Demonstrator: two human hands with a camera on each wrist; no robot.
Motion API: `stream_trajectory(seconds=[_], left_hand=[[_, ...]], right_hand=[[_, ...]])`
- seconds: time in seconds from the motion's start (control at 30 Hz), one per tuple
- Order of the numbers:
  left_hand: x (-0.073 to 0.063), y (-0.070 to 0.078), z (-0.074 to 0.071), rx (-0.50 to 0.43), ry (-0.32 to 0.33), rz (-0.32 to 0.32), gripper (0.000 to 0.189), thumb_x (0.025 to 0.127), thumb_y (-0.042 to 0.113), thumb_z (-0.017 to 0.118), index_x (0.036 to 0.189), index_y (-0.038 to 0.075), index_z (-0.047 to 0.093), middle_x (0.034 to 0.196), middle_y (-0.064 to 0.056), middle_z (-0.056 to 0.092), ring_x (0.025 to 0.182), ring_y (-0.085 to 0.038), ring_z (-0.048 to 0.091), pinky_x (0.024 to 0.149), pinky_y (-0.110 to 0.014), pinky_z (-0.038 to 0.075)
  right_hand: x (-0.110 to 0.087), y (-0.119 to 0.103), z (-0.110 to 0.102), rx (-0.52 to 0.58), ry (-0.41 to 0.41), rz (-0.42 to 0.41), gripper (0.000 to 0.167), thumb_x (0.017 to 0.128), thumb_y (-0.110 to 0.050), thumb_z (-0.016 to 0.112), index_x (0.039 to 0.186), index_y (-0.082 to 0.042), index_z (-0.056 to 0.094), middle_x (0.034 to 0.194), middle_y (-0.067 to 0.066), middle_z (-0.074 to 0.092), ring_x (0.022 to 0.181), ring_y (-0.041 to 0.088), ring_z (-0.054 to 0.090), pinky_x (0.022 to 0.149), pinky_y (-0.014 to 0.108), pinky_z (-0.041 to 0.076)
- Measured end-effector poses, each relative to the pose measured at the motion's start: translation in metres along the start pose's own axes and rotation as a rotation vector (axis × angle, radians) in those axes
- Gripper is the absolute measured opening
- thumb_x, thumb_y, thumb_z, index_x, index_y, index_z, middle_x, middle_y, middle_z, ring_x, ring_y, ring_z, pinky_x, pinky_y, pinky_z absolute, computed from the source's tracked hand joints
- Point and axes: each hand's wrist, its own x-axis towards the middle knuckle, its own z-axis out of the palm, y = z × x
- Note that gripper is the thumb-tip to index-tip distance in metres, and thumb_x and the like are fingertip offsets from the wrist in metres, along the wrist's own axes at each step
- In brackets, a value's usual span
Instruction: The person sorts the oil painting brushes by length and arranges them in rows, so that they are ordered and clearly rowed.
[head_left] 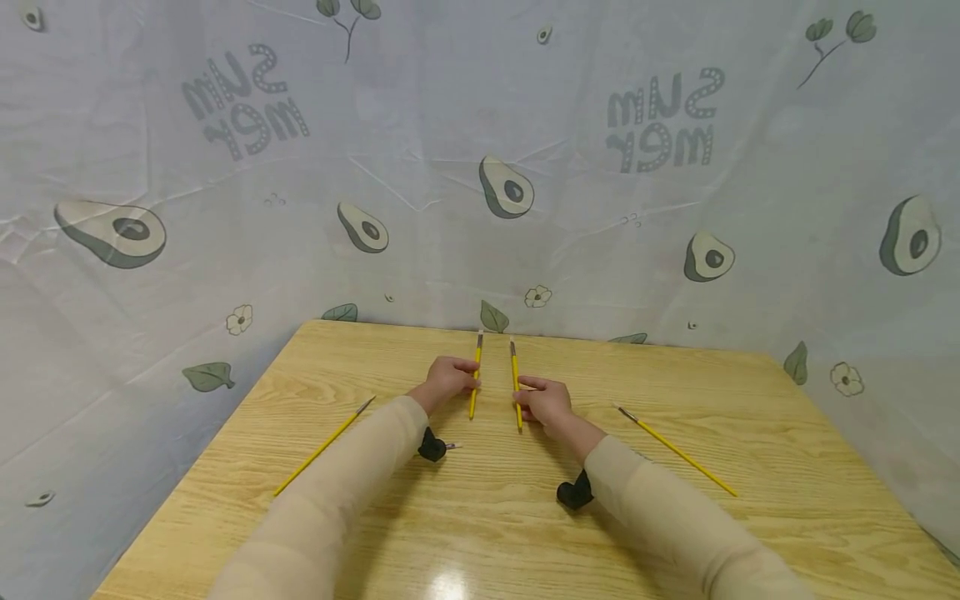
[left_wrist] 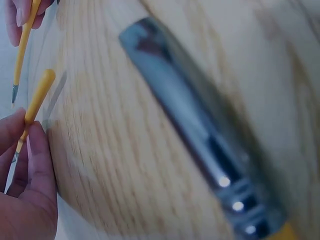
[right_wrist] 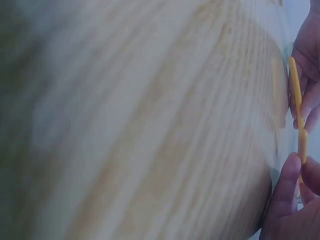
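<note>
My left hand (head_left: 447, 377) pinches a yellow-handled paintbrush (head_left: 473, 404) between thumb and fingers, its bristle end pointing toward the back edge of the table. Beside it, my right hand (head_left: 551, 404) pinches a second yellow paintbrush (head_left: 514, 362), bristles also facing away. The two brushes stand apart, nearly parallel, close over the wood. In the left wrist view the rounded handle end (left_wrist: 40, 95) sticks out past the left thumb and fingertips. Another brush's silver ferrule (left_wrist: 185, 115) looms large there; in the head view only its tip (head_left: 454, 447) shows past the left wrist.
One paintbrush (head_left: 322, 447) lies slanted on the left of the wooden table (head_left: 495, 533), and another (head_left: 678, 450) slants on the right. Black wrist cameras hang under both forearms. A pale curtain (head_left: 435, 100) printed with avocados rises behind the table.
</note>
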Motion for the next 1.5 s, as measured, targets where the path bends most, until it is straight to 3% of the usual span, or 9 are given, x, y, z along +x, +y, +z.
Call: stream_trajectory(seconds=[0.2, 0.4, 0.67, 0.93, 1.27, 1.5], left_hand=[[0.002, 0.000, 0.003, 0.056, 0.029, -0.002, 0.032, 0.081, -0.009, 0.073, 0.113, -0.004, 0.070, 0.109, -0.014, 0.066, 0.082, -0.017, 0.065, 0.071, -0.027, 0.057], [0.004, 0.000, 0.004, 0.095, 0.043, -0.010, 0.030, 0.081, -0.008, 0.074, 0.110, -0.003, 0.071, 0.102, -0.014, 0.067, 0.074, -0.017, 0.066, 0.068, -0.027, 0.057], [0.002, 0.003, 0.005, 0.142, 0.029, 0.011, 0.031, 0.080, -0.008, 0.074, 0.110, -0.003, 0.072, 0.103, -0.016, 0.068, 0.072, -0.015, 0.064, 0.067, -0.027, 0.057], [0.000, 0.006, 0.003, 0.184, 0.014, 0.037, 0.031, 0.079, -0.008, 0.075, 0.109, -0.004, 0.072, 0.104, -0.016, 0.069, 0.071, -0.016, 0.066, 0.066, -0.027, 0.057], [0.003, 0.003, 0.002, 0.233, 0.010, 0.046, 0.031, 0.079, -0.004, 0.076, 0.110, -0.003, 0.072, 0.105, -0.015, 0.069, 0.073, -0.018, 0.069, 0.066, -0.027, 0.057], [0.000, 0.003, 0.002, 0.206, -0.011, 0.063, 0.032, 0.080, -0.007, 0.075, 0.111, -0.006, 0.070, 0.106, -0.017, 0.068, 0.075, -0.021, 0.070, 0.067, -0.028, 0.058]], right_hand=[[0.003, 0.002, 0.004, -0.061, 0.048, -0.003, 0.038, 0.090, -0.002, 0.068, 0.127, -0.004, 0.065, 0.104, 0.017, 0.068, 0.066, 0.013, 0.064, 0.053, 0.023, 0.054], [0.010, 0.002, 0.010, -0.165, 0.104, -0.015, 0.033, 0.087, -0.001, 0.071, 0.119, -0.004, 0.069, 0.094, 0.013, 0.070, 0.056, 0.011, 0.059, 0.049, 0.021, 0.051], [0.016, 0.002, 0.011, -0.186, 0.138, -0.037, 0.032, 0.086, -0.002, 0.072, 0.118, -0.005, 0.071, 0.092, 0.012, 0.070, 0.059, 0.011, 0.060, 0.051, 0.022, 0.052], [0.019, 0.001, 0.011, -0.214, 0.143, -0.034, 0.030, 0.085, -0.005, 0.074, 0.116, -0.007, 0.072, 0.097, 0.011, 0.070, 0.061, 0.012, 0.061, 0.052, 0.022, 0.052], [0.014, -0.003, 0.011, -0.207, 0.092, -0.056, 0.029, 0.087, -0.005, 0.072, 0.117, -0.004, 0.071, 0.100, 0.014, 0.070, 0.065, 0.014, 0.063, 0.055, 0.023, 0.054], [0.015, -0.001, 0.011, -0.201, 0.083, -0.042, 0.028, 0.087, -0.007, 0.073, 0.115, -0.004, 0.072, 0.101, 0.014, 0.070, 0.063, 0.013, 0.062, 0.057, 0.024, 0.055]])
